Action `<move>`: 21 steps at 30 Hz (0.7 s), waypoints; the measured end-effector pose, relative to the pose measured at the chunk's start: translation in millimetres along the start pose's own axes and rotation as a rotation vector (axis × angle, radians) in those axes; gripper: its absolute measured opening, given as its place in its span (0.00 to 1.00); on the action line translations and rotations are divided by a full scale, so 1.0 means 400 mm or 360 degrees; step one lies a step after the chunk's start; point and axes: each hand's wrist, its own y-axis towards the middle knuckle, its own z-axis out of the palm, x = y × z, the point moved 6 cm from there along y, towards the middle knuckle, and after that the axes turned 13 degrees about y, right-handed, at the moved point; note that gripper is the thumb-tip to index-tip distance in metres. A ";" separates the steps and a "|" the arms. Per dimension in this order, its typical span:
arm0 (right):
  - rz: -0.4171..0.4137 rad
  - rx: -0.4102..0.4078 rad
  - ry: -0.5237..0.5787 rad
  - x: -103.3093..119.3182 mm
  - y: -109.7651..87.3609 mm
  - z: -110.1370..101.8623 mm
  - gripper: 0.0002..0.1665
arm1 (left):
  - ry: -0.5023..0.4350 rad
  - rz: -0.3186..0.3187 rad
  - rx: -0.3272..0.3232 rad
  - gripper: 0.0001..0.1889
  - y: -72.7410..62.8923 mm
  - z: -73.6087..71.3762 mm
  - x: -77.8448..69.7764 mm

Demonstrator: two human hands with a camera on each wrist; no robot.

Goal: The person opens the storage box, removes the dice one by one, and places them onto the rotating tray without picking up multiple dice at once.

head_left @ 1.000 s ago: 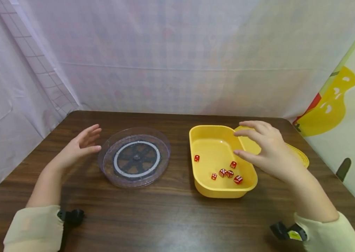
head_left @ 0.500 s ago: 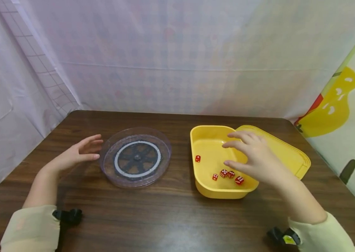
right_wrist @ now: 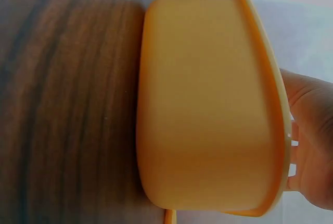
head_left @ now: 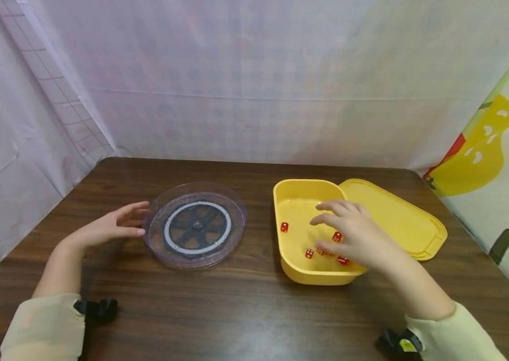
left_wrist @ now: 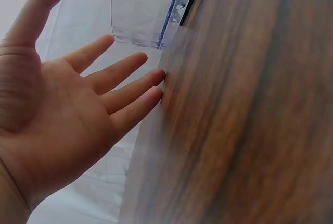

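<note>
My right hand (head_left: 349, 233) hovers over the yellow plastic box (head_left: 322, 277), its fingers spread and slightly bent with nothing between them. Inside the box lie several red dice with white dots; one die (head_left: 284, 227) is by the left wall, and the others sit below my fingers, partly hidden. In the right wrist view the box's outer wall (right_wrist: 208, 104) hides most of that hand. Beside the left rim of a clear round dish (head_left: 211, 263) is my left hand (head_left: 105, 229), fingers loosely extended. The left wrist view shows its palm (left_wrist: 62, 114) bare, fingertips close to the tabletop.
A dark wheel-like disc with a pale ring (head_left: 197, 228) shows in the dish. The yellow lid (head_left: 394, 220) lies flat behind and right of the box. Everything stands on a brown wooden table (head_left: 218, 316), with a white curtain (head_left: 254, 90) along its back edge.
My right hand has moved left and down from the box's right side to over the dice, uncovering the lid. My left hand has come lower, beside the dish.
</note>
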 end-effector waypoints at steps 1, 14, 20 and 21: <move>-0.0001 0.0008 -0.0004 0.001 0.000 0.004 0.22 | -0.0007 0.0005 0.0004 0.40 0.000 0.000 0.000; 0.0061 0.0109 -0.0042 -0.002 0.005 0.055 0.15 | -0.0078 0.0088 0.0096 0.41 0.005 0.009 0.013; 0.0119 0.0166 -0.0034 -0.010 0.007 0.070 0.13 | -0.0091 0.0117 0.0129 0.42 0.007 0.009 0.013; 0.0127 0.0176 -0.0036 -0.012 0.007 0.072 0.13 | -0.0098 0.0121 0.0132 0.42 0.007 0.009 0.014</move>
